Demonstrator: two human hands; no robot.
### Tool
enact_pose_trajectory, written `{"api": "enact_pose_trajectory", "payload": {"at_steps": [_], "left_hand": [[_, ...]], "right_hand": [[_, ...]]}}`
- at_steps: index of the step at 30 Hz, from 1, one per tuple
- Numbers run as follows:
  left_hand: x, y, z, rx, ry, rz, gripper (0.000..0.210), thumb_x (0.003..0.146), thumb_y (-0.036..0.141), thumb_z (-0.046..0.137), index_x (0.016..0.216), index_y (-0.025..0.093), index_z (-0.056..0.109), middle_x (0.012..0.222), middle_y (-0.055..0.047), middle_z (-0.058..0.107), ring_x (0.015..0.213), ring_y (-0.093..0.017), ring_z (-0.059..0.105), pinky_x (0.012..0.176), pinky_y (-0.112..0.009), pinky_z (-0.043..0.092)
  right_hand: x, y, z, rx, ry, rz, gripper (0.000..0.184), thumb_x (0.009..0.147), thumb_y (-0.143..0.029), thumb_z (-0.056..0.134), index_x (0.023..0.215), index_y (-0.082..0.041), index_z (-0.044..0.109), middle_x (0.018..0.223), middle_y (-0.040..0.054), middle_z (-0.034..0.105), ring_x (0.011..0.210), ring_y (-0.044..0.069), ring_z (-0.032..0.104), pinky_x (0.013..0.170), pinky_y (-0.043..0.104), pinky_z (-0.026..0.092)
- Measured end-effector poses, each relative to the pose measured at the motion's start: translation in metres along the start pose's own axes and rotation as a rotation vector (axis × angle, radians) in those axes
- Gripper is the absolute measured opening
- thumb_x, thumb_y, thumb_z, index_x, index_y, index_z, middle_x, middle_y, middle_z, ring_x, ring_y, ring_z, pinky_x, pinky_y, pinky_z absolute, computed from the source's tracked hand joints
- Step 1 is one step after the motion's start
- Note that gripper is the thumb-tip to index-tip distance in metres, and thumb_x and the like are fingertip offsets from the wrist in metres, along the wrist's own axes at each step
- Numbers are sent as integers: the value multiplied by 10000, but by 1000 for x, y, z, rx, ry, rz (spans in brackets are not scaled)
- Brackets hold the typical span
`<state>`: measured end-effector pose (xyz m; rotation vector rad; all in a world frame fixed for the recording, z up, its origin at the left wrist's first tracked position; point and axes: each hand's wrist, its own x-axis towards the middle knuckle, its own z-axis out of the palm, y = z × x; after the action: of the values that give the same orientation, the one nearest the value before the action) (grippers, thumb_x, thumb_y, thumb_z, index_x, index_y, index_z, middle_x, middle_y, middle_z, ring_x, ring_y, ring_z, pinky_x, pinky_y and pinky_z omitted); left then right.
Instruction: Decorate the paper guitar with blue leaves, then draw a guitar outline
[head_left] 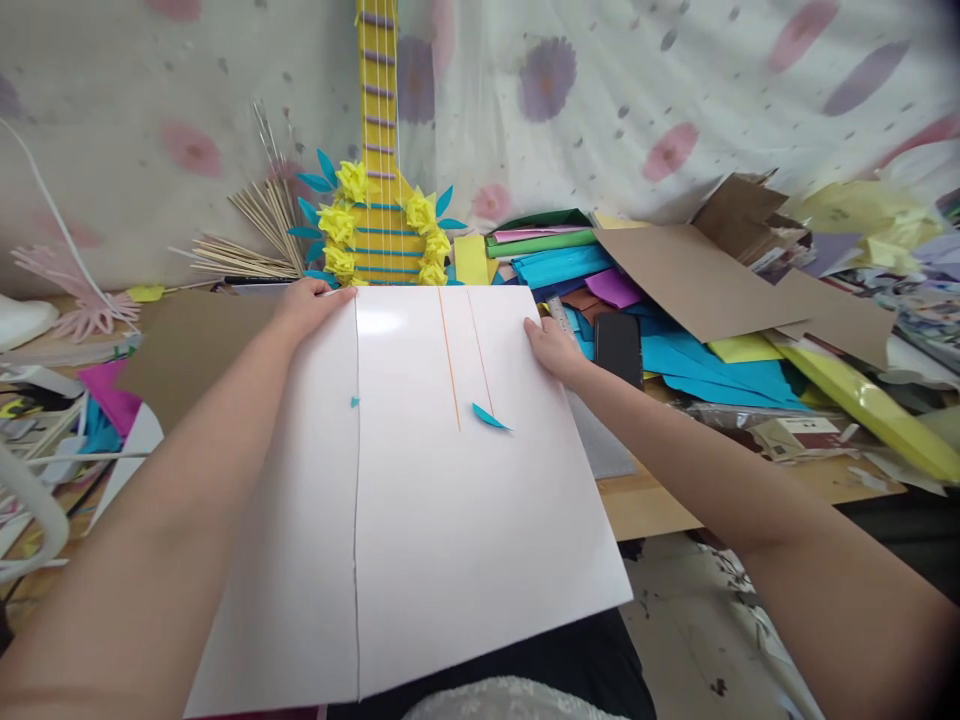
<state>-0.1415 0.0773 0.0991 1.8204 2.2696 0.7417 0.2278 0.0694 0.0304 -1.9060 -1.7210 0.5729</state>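
So that white board (480, 520) is sporting an orange line (450, 365), left fingers (341, 297) pinching its far edge, right fingers (534, 328) its side.

Through the head camera I look into a craft workspace; whether it belongs to a home or a shop, I can't tell. The wooden table (652, 505) gives it away: I find coloured paper (705, 365) heaped in blue, green, yellow and purple, brown cardboard (690, 285) lying across it, and thin sticks (268, 225) fanned out toward the left. At the back I make out a yellow guitar-shaped piece (386, 245), dressed with yellow flowers (340, 225) and blue leaves (315, 183). Behind it all hangs a pale sheet (480, 110), printed with pink and purple blooms.
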Motion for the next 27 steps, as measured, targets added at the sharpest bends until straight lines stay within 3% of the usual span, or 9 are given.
{"api": "enact_pose_trajectory", "payload": {"at_steps": [5,9,12,16,27], "left_hand": [[0,12,-21,-133,49,-2,441,758,604,463,696,178,556,664,-8,505,692,-160,494,622,-277,382],[-2,15,-25,101,64,36,504,725,654,499,793,168,615,822,-45,596,829,-213,555,734,-314,422],[-4,16,-16,253,67,44,542,706,686,504,845,180,636,952,-71,627,943,-252,567,815,-343,428],[0,19,1,289,16,30,606,700,746,440,847,197,650,958,-90,641,966,-293,573,807,-375,439],[11,25,23,361,-25,70,683,676,770,451,911,169,674,1041,-136,649,1039,-352,548,877,-422,413]], "right_hand": [[-2,-20,4,-47,-75,77,450,930,-470,224,1114,-163,495,1186,177,587,1097,284,555,886,382,433],[1,-28,-10,-123,15,28,435,940,-459,224,1141,-140,442,1179,195,583,1100,292,553,880,376,425],[2,-31,-27,-180,100,-7,437,944,-443,242,1172,-103,395,1174,226,571,1089,320,553,877,399,415],[-1,-35,-43,-222,99,25,443,949,-420,247,1175,-67,391,1170,247,562,1094,341,548,881,420,411],[4,-32,-46,-277,73,118,436,948,-411,272,1174,-62,402,1176,255,564,1103,338,551,884,420,416]]}}
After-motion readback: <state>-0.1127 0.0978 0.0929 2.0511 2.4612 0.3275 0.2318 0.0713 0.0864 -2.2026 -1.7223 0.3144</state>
